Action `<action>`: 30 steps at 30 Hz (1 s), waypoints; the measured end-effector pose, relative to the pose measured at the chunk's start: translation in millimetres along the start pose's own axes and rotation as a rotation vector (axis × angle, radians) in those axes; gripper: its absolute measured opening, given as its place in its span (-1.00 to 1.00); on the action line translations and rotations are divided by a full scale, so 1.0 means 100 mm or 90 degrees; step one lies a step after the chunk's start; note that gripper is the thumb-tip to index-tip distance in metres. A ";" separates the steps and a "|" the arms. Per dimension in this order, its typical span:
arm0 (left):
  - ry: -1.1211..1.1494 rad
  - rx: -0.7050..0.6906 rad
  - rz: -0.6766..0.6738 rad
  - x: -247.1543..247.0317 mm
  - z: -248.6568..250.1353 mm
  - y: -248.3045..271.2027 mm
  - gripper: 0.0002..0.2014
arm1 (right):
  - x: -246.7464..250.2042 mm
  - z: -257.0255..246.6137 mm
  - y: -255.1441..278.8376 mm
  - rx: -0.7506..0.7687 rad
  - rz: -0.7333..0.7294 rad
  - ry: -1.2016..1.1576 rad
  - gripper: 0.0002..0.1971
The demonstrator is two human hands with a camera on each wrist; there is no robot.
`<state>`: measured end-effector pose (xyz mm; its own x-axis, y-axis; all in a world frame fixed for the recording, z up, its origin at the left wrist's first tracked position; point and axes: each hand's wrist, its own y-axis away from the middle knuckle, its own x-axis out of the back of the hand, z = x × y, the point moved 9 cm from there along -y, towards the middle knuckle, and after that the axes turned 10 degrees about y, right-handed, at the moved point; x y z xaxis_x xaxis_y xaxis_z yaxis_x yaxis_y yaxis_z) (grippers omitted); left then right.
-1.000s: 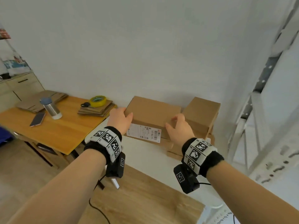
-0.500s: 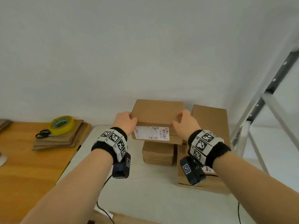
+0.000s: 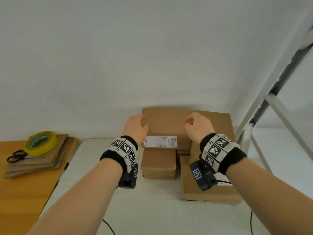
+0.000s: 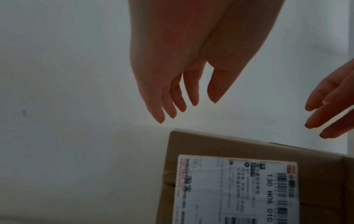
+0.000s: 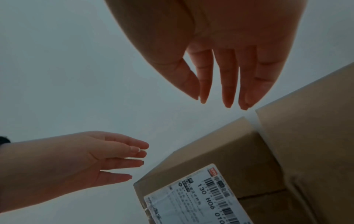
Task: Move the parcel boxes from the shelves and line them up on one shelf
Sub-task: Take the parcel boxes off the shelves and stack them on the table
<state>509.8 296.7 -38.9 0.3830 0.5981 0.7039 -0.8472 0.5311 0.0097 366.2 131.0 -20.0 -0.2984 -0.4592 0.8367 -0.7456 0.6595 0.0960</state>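
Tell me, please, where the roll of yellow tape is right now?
In the head view, the yellow tape is far left, atop a stack of flat cardboard on the wooden table, beside black scissors.

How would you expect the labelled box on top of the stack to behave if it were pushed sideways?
The labelled box looks stiff, with flat cardboard faces, so it should slide rather than roll. It overhangs the smaller box beneath, so it might tip off. Its weight cannot be told.
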 end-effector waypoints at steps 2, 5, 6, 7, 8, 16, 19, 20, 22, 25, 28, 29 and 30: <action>0.006 -0.019 0.015 0.01 0.15 0.08 -0.62 | 0.07 0.03 0.05 0.009 -0.001 -0.013 -0.76; 0.022 -0.040 0.037 0.02 0.38 0.25 -0.69 | 0.20 0.08 0.15 0.041 0.003 -0.009 -0.80; 0.018 -0.043 0.041 0.01 0.46 0.32 -0.70 | 0.25 0.10 0.19 0.052 0.006 -0.011 -0.81; 0.015 -0.047 0.046 0.00 0.53 0.40 -0.71 | 0.29 0.12 0.23 0.062 0.007 -0.013 -0.82; 0.012 -0.050 0.051 -0.02 0.60 0.48 -0.71 | 0.33 0.15 0.28 0.071 0.008 -0.016 -0.82; -0.011 -0.048 0.089 -0.20 1.00 1.20 -0.73 | 0.55 0.30 0.84 0.149 -0.011 -0.032 -0.79; -0.010 -0.060 0.101 -0.19 1.18 1.49 -0.73 | 0.70 0.37 1.09 0.172 0.000 -0.042 -0.80; -0.009 -0.067 0.105 -0.17 1.25 1.58 -0.74 | 0.76 0.40 1.17 0.174 0.006 -0.049 -0.81; -0.006 -0.082 0.114 -0.12 1.41 1.77 -0.74 | 0.89 0.45 1.34 0.174 0.015 -0.054 -0.83; 0.006 -0.113 0.125 -0.10 1.65 2.08 -0.74 | 1.07 0.53 1.62 0.187 0.021 -0.054 -0.83; 0.016 -0.141 0.114 -0.17 1.82 2.44 -0.74 | 1.25 0.63 1.99 0.199 0.051 -0.069 -0.85; 0.015 -0.149 0.107 -0.21 1.87 2.57 -0.74 | 1.30 0.68 2.12 0.197 0.063 -0.071 -0.84; 0.017 -0.159 0.099 -0.25 1.93 2.70 -0.74 | 1.35 0.74 2.26 0.192 0.072 -0.073 -0.82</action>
<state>200.8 309.6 83.0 0.2674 0.6976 0.6647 -0.7814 0.5606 -0.2741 113.3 173.7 74.3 -0.4416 -0.4683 0.7653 -0.8415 0.5121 -0.1722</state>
